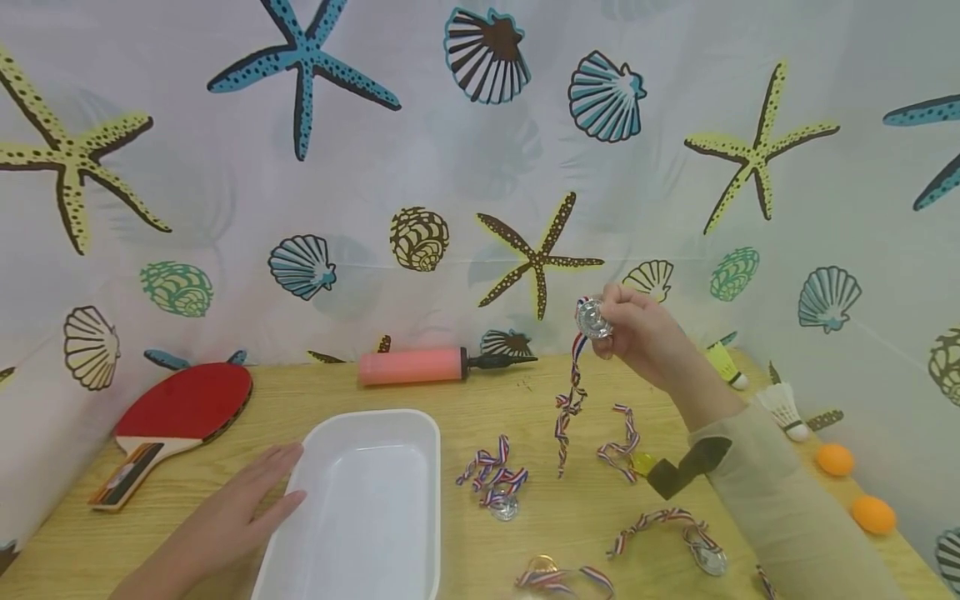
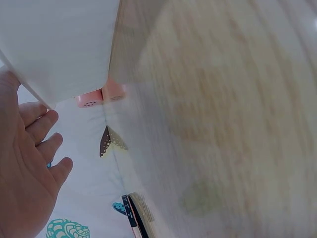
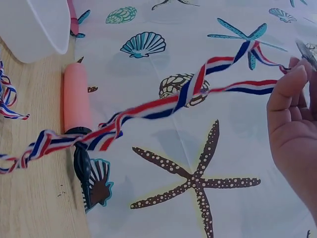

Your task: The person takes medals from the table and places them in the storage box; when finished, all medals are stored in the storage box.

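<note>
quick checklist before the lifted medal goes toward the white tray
1. Medal pinched in right hand: ok.
2. Its ribbon hangs free of the other medals on the table: cannot tell, the lower end is near another ribbon.
3. White tray has nothing in it: ok.
4. Left hand flat against the tray's left side, steadying it: ok.
5. Path from medal to tray free of tall things: ok; the pink pump lies behind.

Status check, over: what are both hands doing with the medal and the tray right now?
Right hand grips silver medal aloft, ribbon dangling to the table. Left hand flat, open, against white tray. Loose medals lie between; nothing blocks the tray.
</note>
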`<state>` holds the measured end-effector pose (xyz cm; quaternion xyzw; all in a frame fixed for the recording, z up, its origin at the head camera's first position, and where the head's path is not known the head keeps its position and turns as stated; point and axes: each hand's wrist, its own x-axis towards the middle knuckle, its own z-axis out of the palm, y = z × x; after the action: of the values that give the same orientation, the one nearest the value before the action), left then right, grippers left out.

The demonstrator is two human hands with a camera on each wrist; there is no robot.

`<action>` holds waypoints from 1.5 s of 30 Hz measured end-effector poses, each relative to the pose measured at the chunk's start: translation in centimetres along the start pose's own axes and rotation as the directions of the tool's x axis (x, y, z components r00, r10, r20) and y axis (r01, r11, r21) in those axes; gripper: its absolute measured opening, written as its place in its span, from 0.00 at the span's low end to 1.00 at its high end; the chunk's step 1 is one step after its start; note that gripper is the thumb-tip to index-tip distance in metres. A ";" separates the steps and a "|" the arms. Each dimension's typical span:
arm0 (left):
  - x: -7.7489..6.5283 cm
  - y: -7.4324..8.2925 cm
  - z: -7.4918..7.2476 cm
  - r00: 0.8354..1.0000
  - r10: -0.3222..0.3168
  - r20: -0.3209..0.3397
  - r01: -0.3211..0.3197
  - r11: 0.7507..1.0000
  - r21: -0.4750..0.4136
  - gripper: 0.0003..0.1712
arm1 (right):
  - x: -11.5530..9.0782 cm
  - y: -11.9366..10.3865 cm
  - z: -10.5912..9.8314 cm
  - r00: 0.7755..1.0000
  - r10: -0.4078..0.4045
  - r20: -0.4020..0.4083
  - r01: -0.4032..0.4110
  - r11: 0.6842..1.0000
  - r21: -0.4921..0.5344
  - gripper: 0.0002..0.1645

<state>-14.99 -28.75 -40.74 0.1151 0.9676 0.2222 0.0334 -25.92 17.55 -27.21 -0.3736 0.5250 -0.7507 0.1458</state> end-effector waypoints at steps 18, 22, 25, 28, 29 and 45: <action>-0.2 0.0 -0.1 1.000 -0.002 0.000 0.002 1.000 0.016 0.45 | 2.7 -2.0 2.3 0.958 0.023 -0.286 -0.110 0.950 -0.291 0.19; -0.1 0.2 -0.2 1.000 -0.012 0.014 0.011 0.999 0.032 0.46 | 3.7 -2.4 3.1 0.954 0.034 -0.297 -0.153 0.908 -0.390 0.18; -0.1 0.3 -0.2 1.000 -0.004 0.016 0.003 0.999 0.054 0.46 | 4.7 -2.7 3.9 0.954 0.040 -0.296 -0.170 0.887 -0.429 0.18; -0.1 0.2 -0.2 1.000 0.007 0.011 -0.008 0.997 0.079 0.45 | 5.7 -2.8 4.9 0.954 0.042 -0.296 -0.173 0.887 -0.429 0.16; -0.1 0.2 -0.2 1.000 0.012 0.009 -0.013 0.996 0.088 0.45 | 6.0 -2.9 5.2 0.954 0.045 -0.295 -0.174 0.888 -0.426 0.16; -0.4 0.7 -0.2 0.994 0.111 -0.025 -0.103 0.974 0.200 0.39 | 10.3 -1.8 10.8 0.986 0.061 -0.155 -0.125 0.888 -0.443 0.10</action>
<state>-14.52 -28.30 -40.22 0.1657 0.9778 0.1280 -0.0077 -24.86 4.63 -19.50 -0.3190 0.7107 -0.6246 0.0549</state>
